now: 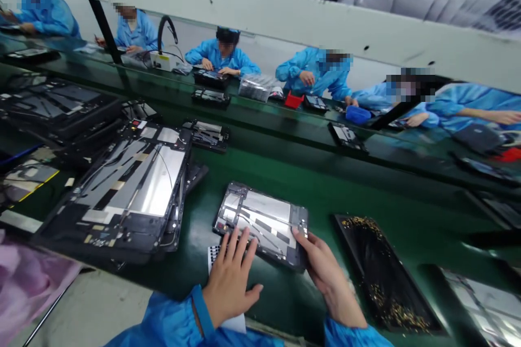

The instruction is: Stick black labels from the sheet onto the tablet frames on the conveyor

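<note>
In front of me on the green bench lies an opened tablet (260, 217), its inside up, with silvery plates and dark flat cables. My right hand (323, 268) grips its right end, thumb on top and the other fingers at the edge and below. Fingers spread, my left hand (232, 276) reaches over the near left edge, fingertips at the tablet's border; whether they press on it I cannot tell. Beneath that hand a white printed sheet (212, 255) partly shows.
Stacked opened tablets (134, 184) stand at left. To the right lies a black tray (366, 260) holding tiny golden pieces, beside another opened device (484, 303). A smaller opened tablet (207, 134) lies farther back. Several co-workers in blue coats sit beyond the raised shelf (260, 127).
</note>
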A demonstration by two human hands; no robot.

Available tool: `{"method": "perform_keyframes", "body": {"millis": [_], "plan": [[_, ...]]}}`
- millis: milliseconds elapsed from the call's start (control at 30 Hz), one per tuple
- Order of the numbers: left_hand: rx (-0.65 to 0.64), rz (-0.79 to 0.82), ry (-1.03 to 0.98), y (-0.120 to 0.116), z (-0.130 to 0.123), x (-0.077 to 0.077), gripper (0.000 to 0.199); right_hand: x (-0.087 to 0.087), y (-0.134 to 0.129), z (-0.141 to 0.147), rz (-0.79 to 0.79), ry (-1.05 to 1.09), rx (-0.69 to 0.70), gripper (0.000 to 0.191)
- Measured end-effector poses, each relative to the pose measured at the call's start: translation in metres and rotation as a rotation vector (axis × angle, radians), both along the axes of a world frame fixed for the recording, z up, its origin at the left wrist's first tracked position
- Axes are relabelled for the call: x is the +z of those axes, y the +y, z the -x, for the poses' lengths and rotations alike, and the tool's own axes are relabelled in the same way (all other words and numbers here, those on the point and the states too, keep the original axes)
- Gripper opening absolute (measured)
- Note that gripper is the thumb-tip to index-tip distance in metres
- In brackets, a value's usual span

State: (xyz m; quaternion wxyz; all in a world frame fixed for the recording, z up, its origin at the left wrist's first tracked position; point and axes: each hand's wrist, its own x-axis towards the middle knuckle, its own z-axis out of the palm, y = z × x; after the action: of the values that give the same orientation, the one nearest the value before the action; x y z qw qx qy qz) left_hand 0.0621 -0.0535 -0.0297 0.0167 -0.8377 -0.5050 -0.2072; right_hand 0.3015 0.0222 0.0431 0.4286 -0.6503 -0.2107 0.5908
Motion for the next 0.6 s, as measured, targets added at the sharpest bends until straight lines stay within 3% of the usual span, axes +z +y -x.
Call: {"method": "perform_keyframes", "body": {"millis": [100,233,433,500,600], "plan": [[0.041,-0.106,0.021,-0.001,0.007,0.005,0.089,-0.010,0.028,0.008,-0.024,0.031,-0.129,0.023],[0.088,-0.217,0.078,0.002,0.026,0.011,0.077,-0.012,0.098,0.013,-0.046,0.023,-0.276,0.017],[0.121,-0.295,0.140,0.014,0.053,0.000,0.087,0.001,0.212,0.036,-0.181,-0.042,-0.404,0.044],[0.141,-0.318,0.125,0.018,0.056,-0.010,0.092,-0.003,0.231,0.051,-0.209,-0.071,-0.406,0.046],[0.180,-0.308,0.128,0.022,0.057,-0.027,0.097,-0.015,0.232,0.071,-0.199,-0.106,-0.341,0.042]]}}
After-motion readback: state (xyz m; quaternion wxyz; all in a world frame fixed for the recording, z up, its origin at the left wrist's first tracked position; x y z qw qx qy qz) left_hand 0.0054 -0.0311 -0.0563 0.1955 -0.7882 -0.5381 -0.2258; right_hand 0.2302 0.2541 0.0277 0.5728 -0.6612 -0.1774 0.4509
